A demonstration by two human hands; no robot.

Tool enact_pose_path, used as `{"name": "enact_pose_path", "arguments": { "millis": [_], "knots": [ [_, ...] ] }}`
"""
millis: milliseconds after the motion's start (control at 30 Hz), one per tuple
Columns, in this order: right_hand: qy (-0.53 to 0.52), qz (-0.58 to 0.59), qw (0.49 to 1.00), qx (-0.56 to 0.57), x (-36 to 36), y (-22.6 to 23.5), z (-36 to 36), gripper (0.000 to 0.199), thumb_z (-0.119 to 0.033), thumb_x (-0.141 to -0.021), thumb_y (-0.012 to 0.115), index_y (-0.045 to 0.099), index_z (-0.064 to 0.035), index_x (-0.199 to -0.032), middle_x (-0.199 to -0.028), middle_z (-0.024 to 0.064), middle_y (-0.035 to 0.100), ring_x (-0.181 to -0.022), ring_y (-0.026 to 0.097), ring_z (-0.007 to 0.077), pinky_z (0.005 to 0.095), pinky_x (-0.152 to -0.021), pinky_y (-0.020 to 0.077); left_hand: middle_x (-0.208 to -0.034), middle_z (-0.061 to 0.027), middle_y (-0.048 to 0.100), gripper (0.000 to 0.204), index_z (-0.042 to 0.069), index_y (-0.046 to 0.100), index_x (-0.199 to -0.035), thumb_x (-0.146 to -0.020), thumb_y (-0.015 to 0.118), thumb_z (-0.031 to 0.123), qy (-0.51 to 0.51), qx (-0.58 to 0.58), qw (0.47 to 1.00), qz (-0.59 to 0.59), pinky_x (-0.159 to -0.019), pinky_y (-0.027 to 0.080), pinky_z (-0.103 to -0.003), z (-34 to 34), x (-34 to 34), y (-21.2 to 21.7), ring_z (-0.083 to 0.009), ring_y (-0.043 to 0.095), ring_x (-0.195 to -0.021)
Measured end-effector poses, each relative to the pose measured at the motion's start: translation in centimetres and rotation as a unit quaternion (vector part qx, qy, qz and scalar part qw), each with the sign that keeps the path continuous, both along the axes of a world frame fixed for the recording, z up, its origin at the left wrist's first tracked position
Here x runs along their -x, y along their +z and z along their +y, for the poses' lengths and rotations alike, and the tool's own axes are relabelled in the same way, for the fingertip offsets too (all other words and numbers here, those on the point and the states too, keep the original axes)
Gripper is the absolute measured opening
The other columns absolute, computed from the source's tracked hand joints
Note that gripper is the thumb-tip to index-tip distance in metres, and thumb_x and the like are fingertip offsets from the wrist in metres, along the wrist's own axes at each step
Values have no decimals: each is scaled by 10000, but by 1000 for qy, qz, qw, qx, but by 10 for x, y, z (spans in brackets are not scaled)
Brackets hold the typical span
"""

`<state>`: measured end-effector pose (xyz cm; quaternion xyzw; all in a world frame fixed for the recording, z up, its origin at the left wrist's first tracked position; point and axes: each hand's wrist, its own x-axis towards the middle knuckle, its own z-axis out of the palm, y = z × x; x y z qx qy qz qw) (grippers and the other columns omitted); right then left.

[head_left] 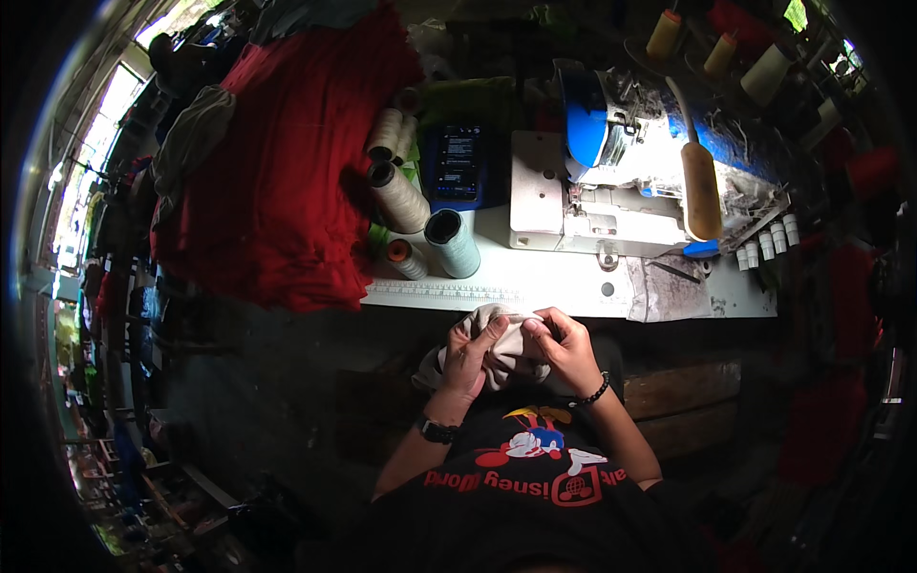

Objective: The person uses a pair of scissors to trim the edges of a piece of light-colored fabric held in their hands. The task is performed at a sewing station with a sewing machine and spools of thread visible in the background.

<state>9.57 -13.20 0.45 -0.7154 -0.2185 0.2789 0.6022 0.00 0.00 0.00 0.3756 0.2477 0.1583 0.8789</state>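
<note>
A bunched piece of light beige fabric (pixel 506 361) is held up between my two hands, just in front of the table's near edge. My left hand (pixel 468 355) grips its left side, thumb pressed on top and fingers hidden behind the folds. With thumb and forefinger, my right hand (pixel 564 346) pinches the fabric's upper right edge. Some of the cloth hangs down to the left, below the left hand. Beyond the hands stands a blue and white sewing machine (pixel 611 205), its work area lit brightly.
Red fabric (pixel 277 172) is heaped at the left of the white table (pixel 554 291). Thread cones, including a pale blue-green one (pixel 453 244), stand beside a phone (pixel 458 164). A ruler strip (pixel 444 291) runs along the front edge. A wooden bench (pixel 683 396) lies below right.
</note>
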Motion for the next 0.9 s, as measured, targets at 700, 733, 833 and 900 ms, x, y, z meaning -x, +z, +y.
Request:
{"name": "enact_pose_path", "arguments": {
  "millis": [700, 733, 833, 900],
  "knots": [
    [-12, 7, 1000, -16, 4, -1, 2, 178, -158, -901, 628, 625, 15, -945, -601, -34, 486, -548, 391, 20, 210, -464, 320, -928, -25, 653, 156, 21, 640, -987, -874, 649, 129, -3, 11, 1000, 4, -745, 486, -235, 0, 0, 9, -86, 605, -823],
    [-11, 5, 1000, -19, 4, -2, 2, 178, -157, -901, 628, 625, 14, -947, -601, -34, 487, -548, 391, 19, 209, -464, 320, -928, -26, 653, 157, 22, 640, -988, -875, 648, 129, -3, 11, 1000, 2, -744, 486, -235, 0, 0, 8, -86, 605, -822],
    [-9, 10, 1000, -18, 4, 0, 2, 180, -157, -901, 628, 625, 15, -956, -605, -34, 491, -549, 392, 18, 207, -465, 319, -934, -27, 654, 160, 22, 640, -996, -875, 647, 128, -1, 10, 1000, 2, -744, 488, -236, 1, 0, 4, -88, 608, -824],
    [-8, 9, 1000, -16, 4, 0, 2, 183, -156, -902, 628, 625, 16, -962, -607, -35, 492, -550, 392, 18, 207, -465, 319, -937, -29, 655, 163, 22, 640, -999, -875, 647, 128, -1, 12, 1000, 3, -745, 490, -237, 1, 0, 3, -90, 610, -827]
  ]
}}
